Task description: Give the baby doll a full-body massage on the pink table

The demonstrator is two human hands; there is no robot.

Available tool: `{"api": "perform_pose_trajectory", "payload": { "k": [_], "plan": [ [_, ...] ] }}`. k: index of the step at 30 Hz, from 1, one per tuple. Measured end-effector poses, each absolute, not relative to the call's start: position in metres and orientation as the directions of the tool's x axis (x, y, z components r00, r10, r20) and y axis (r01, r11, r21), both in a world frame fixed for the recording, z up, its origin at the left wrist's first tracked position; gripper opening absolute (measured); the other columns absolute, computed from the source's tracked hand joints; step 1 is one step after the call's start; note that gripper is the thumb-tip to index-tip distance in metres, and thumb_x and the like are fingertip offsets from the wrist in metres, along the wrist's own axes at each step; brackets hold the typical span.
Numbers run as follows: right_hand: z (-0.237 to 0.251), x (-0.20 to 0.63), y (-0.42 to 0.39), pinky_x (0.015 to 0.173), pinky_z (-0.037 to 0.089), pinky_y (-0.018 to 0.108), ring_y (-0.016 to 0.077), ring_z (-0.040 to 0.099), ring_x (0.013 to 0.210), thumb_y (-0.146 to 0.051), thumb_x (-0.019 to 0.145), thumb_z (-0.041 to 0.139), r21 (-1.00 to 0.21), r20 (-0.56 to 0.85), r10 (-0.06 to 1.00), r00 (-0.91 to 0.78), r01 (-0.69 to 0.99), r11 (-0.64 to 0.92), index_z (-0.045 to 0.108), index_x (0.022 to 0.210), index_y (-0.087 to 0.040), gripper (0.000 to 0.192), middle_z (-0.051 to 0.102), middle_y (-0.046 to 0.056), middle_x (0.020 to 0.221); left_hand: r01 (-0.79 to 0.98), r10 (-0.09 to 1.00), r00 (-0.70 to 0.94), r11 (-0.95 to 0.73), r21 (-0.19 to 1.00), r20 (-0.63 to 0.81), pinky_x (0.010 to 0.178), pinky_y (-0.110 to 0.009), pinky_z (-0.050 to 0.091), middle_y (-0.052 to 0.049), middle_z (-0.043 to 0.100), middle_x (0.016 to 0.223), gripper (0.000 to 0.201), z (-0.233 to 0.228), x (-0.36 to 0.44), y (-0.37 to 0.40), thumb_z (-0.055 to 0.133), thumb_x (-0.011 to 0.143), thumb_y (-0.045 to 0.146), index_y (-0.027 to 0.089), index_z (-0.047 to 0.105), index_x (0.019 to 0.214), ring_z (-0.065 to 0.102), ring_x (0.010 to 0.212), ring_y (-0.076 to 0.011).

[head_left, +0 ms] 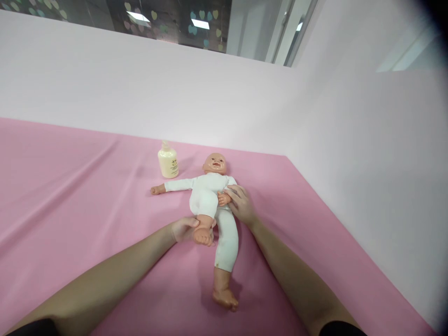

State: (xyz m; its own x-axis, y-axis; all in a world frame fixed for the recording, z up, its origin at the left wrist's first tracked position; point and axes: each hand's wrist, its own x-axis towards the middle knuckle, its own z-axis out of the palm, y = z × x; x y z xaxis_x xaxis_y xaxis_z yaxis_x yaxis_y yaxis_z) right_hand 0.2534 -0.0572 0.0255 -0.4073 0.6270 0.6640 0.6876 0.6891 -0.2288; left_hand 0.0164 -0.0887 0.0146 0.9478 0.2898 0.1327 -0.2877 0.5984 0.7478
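Note:
A baby doll (pixel 206 183) with a soft white body and plastic head, hands and feet lies on its back on a pink sheet. My left hand (pixel 185 228) is closed around the ankle of the doll's leg on the left, which is bent up toward its belly. The other leg lies stretched out toward me. My right hand (pixel 241 204) grips the doll's forearm on the right and rests it against the belly; the doll's small hand shows beside my fingers. The doll's other arm is spread out to the left.
A cream-coloured pump bottle (pixel 168 162) stands left of the doll's head. The pink sheet (pixel 87 186) has wrinkles at the left. White walls (pixel 140 88) rise behind and on the right, with a window (pixel 175 23) above the back one.

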Motion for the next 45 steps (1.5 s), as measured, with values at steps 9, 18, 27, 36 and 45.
{"api": "perform_pose_trajectory", "payload": {
  "k": [9, 18, 27, 36, 45],
  "plan": [
    [0.025, 0.254, -0.057, 0.104, 0.037, 0.044, 0.0236, 0.042, 0.12, -0.021, 0.088, 0.043, -0.221, 0.674, 0.615, -0.41, 0.682, 0.697, 0.053, 0.124, -0.023, 0.037, 0.051, 0.009, 0.125, -0.248, 0.281, 0.955, 0.593, 0.766, 0.091, 0.089, -0.045, 0.038, -0.005, 0.061, 0.076, 0.047, 0.008, 0.015, -0.088, 0.063, 0.063, 0.039, 0.011, 0.051, 0.098, 0.059, 0.08, -0.0227],
    [0.025, 0.253, -0.055, 0.103, 0.038, 0.044, 0.0236, 0.044, 0.118, -0.024, 0.089, 0.044, -0.245, 0.669, 0.631, -0.393, 0.686, 0.686, 0.053, 0.123, -0.023, 0.035, 0.052, 0.009, 0.123, -0.135, 0.259, 0.966, 0.544, 0.828, -0.013, 0.073, -0.032, 0.043, -0.006, 0.063, 0.082, 0.044, 0.005, 0.011, -0.09, 0.067, 0.061, 0.03, 0.011, 0.053, 0.097, 0.058, 0.079, -0.0198],
    [0.026, 0.252, -0.056, 0.103, 0.038, 0.043, 0.0234, 0.046, 0.117, -0.026, 0.089, 0.046, -0.297, 0.674, 0.651, -0.348, 0.68, 0.671, 0.053, 0.122, -0.023, 0.035, 0.053, 0.008, 0.122, -0.039, 0.224, 0.972, 0.459, 0.888, -0.073, 0.077, -0.034, 0.044, -0.004, 0.064, 0.078, 0.045, 0.02, 0.012, -0.094, 0.072, 0.057, 0.032, 0.012, 0.057, 0.095, 0.059, 0.079, -0.0202],
    [0.027, 0.252, -0.056, 0.102, 0.038, 0.043, 0.0226, 0.047, 0.116, -0.024, 0.086, 0.049, -0.384, 0.674, 0.68, -0.287, 0.651, 0.655, 0.054, 0.12, -0.024, 0.035, 0.055, 0.007, 0.12, 0.053, 0.157, 0.98, 0.368, 0.928, -0.119, 0.076, -0.036, 0.048, -0.005, 0.066, 0.082, 0.054, 0.028, 0.011, -0.093, 0.079, 0.053, 0.039, 0.014, 0.059, 0.097, 0.06, 0.079, -0.0211],
    [0.017, 0.258, -0.047, 0.101, 0.039, 0.045, 0.0238, 0.049, 0.116, -0.031, 0.085, 0.052, -0.471, 0.702, 0.692, -0.171, 0.617, 0.63, 0.05, 0.123, -0.024, 0.039, 0.055, 0.009, 0.121, 0.087, 0.14, 0.981, 0.294, 0.952, -0.132, 0.068, -0.038, 0.049, -0.005, 0.064, 0.079, 0.052, 0.035, 0.013, -0.095, 0.079, 0.053, 0.042, 0.015, 0.062, 0.094, 0.062, 0.077, -0.025]
  ]
}}
